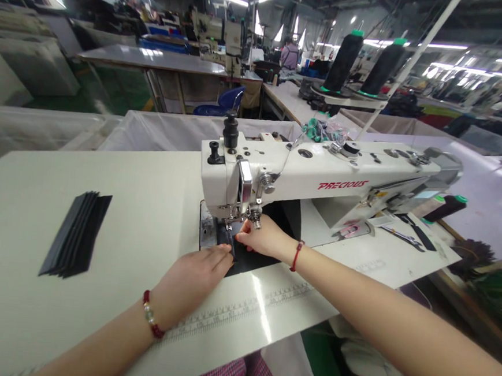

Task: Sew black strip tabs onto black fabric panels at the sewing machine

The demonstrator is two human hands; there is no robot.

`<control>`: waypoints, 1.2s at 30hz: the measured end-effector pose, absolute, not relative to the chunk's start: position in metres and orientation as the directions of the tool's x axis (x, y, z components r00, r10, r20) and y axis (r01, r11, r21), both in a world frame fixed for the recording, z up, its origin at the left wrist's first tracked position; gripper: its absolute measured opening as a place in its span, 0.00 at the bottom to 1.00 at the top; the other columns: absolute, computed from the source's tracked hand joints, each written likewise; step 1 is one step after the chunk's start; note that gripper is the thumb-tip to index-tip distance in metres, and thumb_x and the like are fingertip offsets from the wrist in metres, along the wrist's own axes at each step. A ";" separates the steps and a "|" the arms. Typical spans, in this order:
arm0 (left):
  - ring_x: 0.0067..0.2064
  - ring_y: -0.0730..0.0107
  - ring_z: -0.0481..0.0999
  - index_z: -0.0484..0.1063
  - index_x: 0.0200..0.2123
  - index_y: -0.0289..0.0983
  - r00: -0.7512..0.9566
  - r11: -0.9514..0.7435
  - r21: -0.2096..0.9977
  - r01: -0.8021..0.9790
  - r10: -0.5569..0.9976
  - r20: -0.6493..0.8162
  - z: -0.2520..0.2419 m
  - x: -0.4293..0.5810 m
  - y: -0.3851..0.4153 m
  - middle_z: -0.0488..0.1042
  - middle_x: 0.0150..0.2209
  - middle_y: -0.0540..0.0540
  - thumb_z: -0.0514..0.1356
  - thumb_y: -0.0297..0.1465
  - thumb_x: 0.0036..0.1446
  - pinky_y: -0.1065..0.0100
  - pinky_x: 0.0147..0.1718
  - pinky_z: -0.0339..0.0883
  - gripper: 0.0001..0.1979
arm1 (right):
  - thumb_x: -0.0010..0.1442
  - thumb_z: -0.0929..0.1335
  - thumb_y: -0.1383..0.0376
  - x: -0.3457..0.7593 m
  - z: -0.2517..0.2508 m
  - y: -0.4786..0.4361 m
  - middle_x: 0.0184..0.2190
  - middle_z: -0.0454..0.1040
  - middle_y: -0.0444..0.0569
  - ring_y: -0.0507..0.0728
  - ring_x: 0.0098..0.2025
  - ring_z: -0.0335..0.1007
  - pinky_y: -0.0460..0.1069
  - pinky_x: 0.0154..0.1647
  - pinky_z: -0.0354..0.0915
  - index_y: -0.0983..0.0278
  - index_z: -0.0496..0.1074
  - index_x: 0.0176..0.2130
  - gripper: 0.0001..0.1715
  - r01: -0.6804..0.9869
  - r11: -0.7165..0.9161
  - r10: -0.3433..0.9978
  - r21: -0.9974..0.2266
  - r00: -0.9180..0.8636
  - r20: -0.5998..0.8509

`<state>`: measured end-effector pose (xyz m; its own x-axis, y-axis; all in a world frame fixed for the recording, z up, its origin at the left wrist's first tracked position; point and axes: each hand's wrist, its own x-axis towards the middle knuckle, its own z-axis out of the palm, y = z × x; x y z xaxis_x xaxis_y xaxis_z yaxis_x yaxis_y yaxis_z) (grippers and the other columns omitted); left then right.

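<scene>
A white sewing machine (296, 168) stands on the pale table (145, 203). Black material (262, 261) lies under its needle area and extends right beneath the arm. My left hand (198, 276) is flat, palm down, with its fingertips on the left edge of the black material. Just right of the needle, my right hand (264, 235) has its thumb and fingers pinched together at the material; what lies between the fingertips is too small to make out. A fanned stack of black strips (77, 235) rests at the left of the table.
Two black thread cones (343, 62) stand on a holder behind the machine. Scissors (403, 237) and other small tools lie at the right. A ruler scale (232, 320) runs along the front edge. A person (290, 55) is far back.
</scene>
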<state>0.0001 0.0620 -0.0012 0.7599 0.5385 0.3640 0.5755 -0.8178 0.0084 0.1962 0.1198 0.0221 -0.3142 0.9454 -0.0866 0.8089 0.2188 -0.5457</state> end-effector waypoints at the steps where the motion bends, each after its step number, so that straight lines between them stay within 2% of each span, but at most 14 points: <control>1: 0.48 0.55 0.76 0.70 0.45 0.28 0.768 -0.820 -0.013 0.572 0.530 0.359 -0.001 0.001 0.061 0.74 0.49 0.33 0.49 0.16 0.57 0.58 0.43 0.74 0.16 | 0.57 0.69 0.66 0.198 0.024 0.115 0.25 0.75 0.50 0.56 0.26 0.72 0.47 0.26 0.67 0.68 0.74 0.31 0.06 0.819 0.259 0.947 -0.512 -0.319 -0.029; 4: 0.48 0.53 0.75 0.70 0.45 0.27 0.774 -0.816 -0.055 0.576 0.522 0.358 -0.002 0.003 0.058 0.73 0.49 0.32 0.49 0.15 0.56 0.57 0.42 0.74 0.16 | 0.58 0.70 0.65 0.207 0.023 0.099 0.42 0.75 0.54 0.60 0.43 0.71 0.52 0.41 0.68 0.65 0.74 0.41 0.10 0.807 0.430 0.902 -0.404 -0.407 0.147; 7: 0.49 0.54 0.75 0.69 0.46 0.27 0.758 -0.800 -0.062 0.597 0.536 0.372 -0.005 0.004 0.055 0.72 0.50 0.32 0.49 0.16 0.57 0.58 0.42 0.75 0.16 | 0.62 0.67 0.67 0.214 0.014 0.090 0.49 0.73 0.48 0.58 0.51 0.66 0.51 0.47 0.65 0.60 0.74 0.42 0.08 0.743 0.597 0.802 -0.304 -0.541 0.252; 11: 0.47 0.57 0.76 0.69 0.47 0.29 0.706 -0.771 -0.007 0.637 0.580 0.406 -0.003 0.006 0.056 0.74 0.48 0.35 0.49 0.20 0.61 0.58 0.41 0.75 0.14 | 0.65 0.65 0.67 0.215 0.002 0.092 0.47 0.75 0.49 0.57 0.46 0.69 0.50 0.40 0.66 0.63 0.74 0.42 0.09 0.687 0.701 0.705 -0.189 -0.631 0.323; 15: 0.45 0.56 0.76 0.69 0.46 0.29 0.640 -0.736 0.068 0.673 0.626 0.445 0.002 0.008 0.065 0.74 0.47 0.37 0.49 0.24 0.63 0.56 0.40 0.76 0.13 | 0.63 0.66 0.70 0.213 0.001 0.094 0.44 0.75 0.52 0.59 0.42 0.70 0.51 0.33 0.65 0.66 0.74 0.41 0.07 0.671 0.732 0.664 -0.120 -0.661 0.350; 18: 0.43 0.60 0.77 0.70 0.47 0.30 0.606 -0.729 0.117 0.675 0.638 0.475 0.001 0.005 0.073 0.75 0.45 0.39 0.48 0.26 0.65 0.59 0.39 0.77 0.13 | 0.63 0.65 0.70 0.212 0.002 0.095 0.43 0.75 0.52 0.58 0.39 0.70 0.50 0.31 0.65 0.66 0.73 0.40 0.07 0.670 0.740 0.642 -0.064 -0.674 0.365; 19: 0.43 0.63 0.77 0.70 0.47 0.31 0.579 -0.721 0.169 0.672 0.654 0.487 0.000 0.003 0.075 0.76 0.45 0.40 0.49 0.27 0.65 0.61 0.40 0.76 0.13 | 0.63 0.65 0.70 0.212 0.001 0.095 0.43 0.75 0.51 0.58 0.39 0.70 0.50 0.31 0.65 0.66 0.73 0.39 0.07 0.670 0.741 0.637 -0.047 -0.678 0.366; 21: 0.44 0.67 0.77 0.70 0.48 0.34 0.487 -0.674 0.353 0.649 0.724 0.488 -0.002 0.000 0.078 0.76 0.45 0.43 0.50 0.28 0.66 0.66 0.43 0.75 0.12 | 0.63 0.65 0.71 0.212 0.001 0.097 0.40 0.76 0.51 0.57 0.38 0.70 0.50 0.31 0.65 0.66 0.73 0.40 0.07 0.672 0.740 0.633 -0.033 -0.680 0.370; 23: 0.44 0.69 0.77 0.72 0.46 0.37 0.374 -0.574 0.561 0.596 0.817 0.439 -0.001 -0.001 0.079 0.76 0.43 0.45 0.52 0.29 0.65 0.69 0.45 0.73 0.11 | 0.64 0.64 0.71 0.212 -0.001 0.099 0.37 0.75 0.51 0.56 0.36 0.70 0.49 0.31 0.65 0.66 0.73 0.41 0.08 0.678 0.734 0.640 -0.041 -0.669 0.377; 25: 0.42 0.69 0.78 0.73 0.43 0.38 0.298 -0.476 0.677 0.562 0.879 0.371 0.001 -0.001 0.080 0.77 0.41 0.46 0.52 0.30 0.65 0.69 0.43 0.74 0.10 | 0.64 0.64 0.71 0.211 -0.004 0.102 0.34 0.75 0.51 0.56 0.35 0.70 0.49 0.30 0.64 0.66 0.73 0.40 0.08 0.690 0.722 0.645 -0.038 -0.653 0.397; 29: 0.33 0.70 0.80 0.74 0.41 0.39 0.249 -0.392 0.733 0.555 0.920 0.304 0.004 0.000 0.079 0.77 0.35 0.47 0.53 0.32 0.65 0.71 0.35 0.75 0.10 | 0.64 0.64 0.70 0.211 -0.011 0.106 0.34 0.75 0.52 0.56 0.33 0.69 0.49 0.27 0.62 0.65 0.73 0.42 0.09 0.702 0.711 0.654 -0.032 -0.644 0.398; 33: 0.20 0.76 0.75 0.74 0.43 0.40 0.245 -0.347 0.757 0.554 0.937 0.250 0.005 -0.001 0.079 0.77 0.31 0.50 0.54 0.34 0.65 0.76 0.22 0.72 0.10 | 0.64 0.64 0.69 0.210 -0.015 0.107 0.40 0.75 0.52 0.56 0.35 0.69 0.49 0.31 0.64 0.63 0.72 0.46 0.11 0.725 0.682 0.693 -0.097 -0.599 0.402; 36: 0.21 0.74 0.76 0.74 0.42 0.40 0.240 -0.320 0.772 0.549 0.945 0.220 0.007 -0.002 0.080 0.77 0.28 0.51 0.53 0.34 0.65 0.76 0.22 0.72 0.11 | 0.65 0.64 0.69 0.207 -0.012 0.107 0.39 0.75 0.51 0.55 0.36 0.69 0.48 0.34 0.65 0.62 0.72 0.46 0.11 0.746 0.647 0.731 -0.155 -0.549 0.406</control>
